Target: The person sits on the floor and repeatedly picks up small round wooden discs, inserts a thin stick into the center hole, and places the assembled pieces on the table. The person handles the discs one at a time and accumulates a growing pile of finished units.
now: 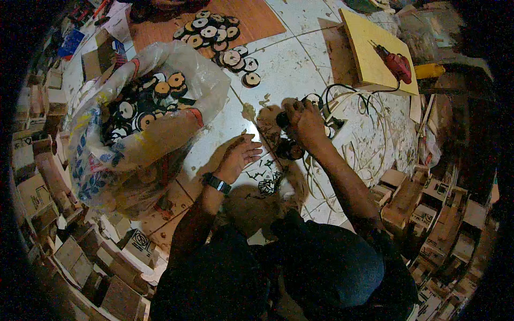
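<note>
My right hand (307, 124) reaches over a small group of dark discs, its fingers curled round a dark round disc (282, 119). Close to its wrist lie more black-rimmed discs (290, 150), and pale-faced ones show just beyond the fingers. My left hand (238, 159) is held over the tiles with its fingers apart and nothing in them; a watch (216, 183) is on that wrist. Between my hands and my knees, thin black scraps (267, 182) are scattered on the floor. To the left stands a clear plastic bag (136, 167), open at the top, with many black-and-pale discs (126, 110) inside.
Further off, a pile of similar discs (214, 32) spreads from a brown board (251, 24) onto dirty white tiles. A red power drill (396, 66) rests on a yellow panel (369, 48) at right, its cable (348, 93) coiled below. Stacked cardboard boxes (75, 262) line both sides.
</note>
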The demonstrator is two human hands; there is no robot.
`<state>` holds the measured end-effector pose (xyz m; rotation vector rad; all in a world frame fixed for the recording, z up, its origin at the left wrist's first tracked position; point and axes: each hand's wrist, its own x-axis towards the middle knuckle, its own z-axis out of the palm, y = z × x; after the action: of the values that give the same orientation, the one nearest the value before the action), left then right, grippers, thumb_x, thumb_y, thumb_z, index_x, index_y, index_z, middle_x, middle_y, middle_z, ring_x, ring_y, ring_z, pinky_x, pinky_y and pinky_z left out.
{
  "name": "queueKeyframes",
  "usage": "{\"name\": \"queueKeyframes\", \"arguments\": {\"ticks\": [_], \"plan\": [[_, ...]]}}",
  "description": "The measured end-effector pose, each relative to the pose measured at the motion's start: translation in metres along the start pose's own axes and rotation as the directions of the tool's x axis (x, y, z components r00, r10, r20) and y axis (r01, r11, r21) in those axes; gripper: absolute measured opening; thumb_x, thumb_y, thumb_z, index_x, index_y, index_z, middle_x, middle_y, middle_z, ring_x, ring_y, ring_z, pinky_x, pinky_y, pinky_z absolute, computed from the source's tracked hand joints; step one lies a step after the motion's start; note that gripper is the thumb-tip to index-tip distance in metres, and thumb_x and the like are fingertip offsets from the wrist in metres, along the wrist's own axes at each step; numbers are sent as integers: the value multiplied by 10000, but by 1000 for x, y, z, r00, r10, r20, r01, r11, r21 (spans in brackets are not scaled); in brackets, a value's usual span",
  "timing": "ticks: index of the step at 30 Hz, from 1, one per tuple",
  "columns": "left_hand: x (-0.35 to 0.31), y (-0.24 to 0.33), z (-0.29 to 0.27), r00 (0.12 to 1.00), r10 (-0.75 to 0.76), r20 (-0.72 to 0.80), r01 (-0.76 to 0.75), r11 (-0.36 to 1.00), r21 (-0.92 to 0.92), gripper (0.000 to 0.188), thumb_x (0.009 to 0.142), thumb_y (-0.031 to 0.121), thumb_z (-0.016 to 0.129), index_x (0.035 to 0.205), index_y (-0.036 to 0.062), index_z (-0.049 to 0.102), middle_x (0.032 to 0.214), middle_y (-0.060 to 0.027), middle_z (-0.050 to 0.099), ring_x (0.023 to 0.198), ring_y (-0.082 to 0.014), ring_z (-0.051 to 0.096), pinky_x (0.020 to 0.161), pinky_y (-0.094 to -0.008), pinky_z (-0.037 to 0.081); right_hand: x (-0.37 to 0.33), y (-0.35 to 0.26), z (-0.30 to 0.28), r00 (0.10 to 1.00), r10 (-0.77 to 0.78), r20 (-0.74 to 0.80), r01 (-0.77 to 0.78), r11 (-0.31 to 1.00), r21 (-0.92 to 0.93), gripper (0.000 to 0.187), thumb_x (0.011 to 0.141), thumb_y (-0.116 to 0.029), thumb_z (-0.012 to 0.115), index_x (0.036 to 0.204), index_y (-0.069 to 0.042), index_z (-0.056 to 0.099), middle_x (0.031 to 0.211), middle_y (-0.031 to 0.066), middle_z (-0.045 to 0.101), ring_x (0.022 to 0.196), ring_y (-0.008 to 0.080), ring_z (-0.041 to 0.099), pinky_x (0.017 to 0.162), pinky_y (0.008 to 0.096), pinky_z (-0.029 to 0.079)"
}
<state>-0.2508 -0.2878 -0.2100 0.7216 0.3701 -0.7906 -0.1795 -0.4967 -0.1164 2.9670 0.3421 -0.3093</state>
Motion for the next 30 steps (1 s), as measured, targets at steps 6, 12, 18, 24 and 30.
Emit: {"name": "queueKeyframes", "arguments": {"ticks": [6,12,18,24,30], "plan": [[-5,-3,11,998,48,36,-45,996,-80,466,935,372,463,1268,48,423,1197,-164,537,1072,-298,540,918,-439,445,-15,-16,-8,957,-188,-223,206,977,61,346,723,-219,665,1018,-55,588,966,145,599,945,334,526,815,426,428],[-2,-10,1,987,-104,120,151,851,-504,403,910,387,504,1165,75,518,1075,-85,583,910,-230,569,792,-435,489,-36,-59,-10,899,-404,-173,435,870,233,405,772,-273,659,1073,-24,550,959,215,583,991,370,539,815,448,442],[-27,-23,-40,987,-150,-66,104,886,-452,369,894,373,526,1038,41,598,944,-109,644,822,-232,614,732,-378,516,-67,-76,21,963,-160,218,7,822,570,339,865,-307,518,1023,-17,590,951,225,594,861,384,592,745,462,493],[-47,-26,-42,995,-29,-98,-18,894,-449,357,887,297,517,1090,6,556,972,-161,619,883,-310,607,780,-396,506,-105,-88,94,978,-182,97,88,792,604,288,891,-288,485,1060,-77,583,982,207,599,834,345,617,647,438,511],[-41,-22,-41,990,-23,-141,-31,929,-369,375,880,409,561,1038,71,585,990,-113,637,884,-254,613,659,-346,492,-107,-74,84,935,-297,193,148,822,550,288,925,-287,451,1128,-136,589,948,200,631,817,335,626,670,410,516]]}}
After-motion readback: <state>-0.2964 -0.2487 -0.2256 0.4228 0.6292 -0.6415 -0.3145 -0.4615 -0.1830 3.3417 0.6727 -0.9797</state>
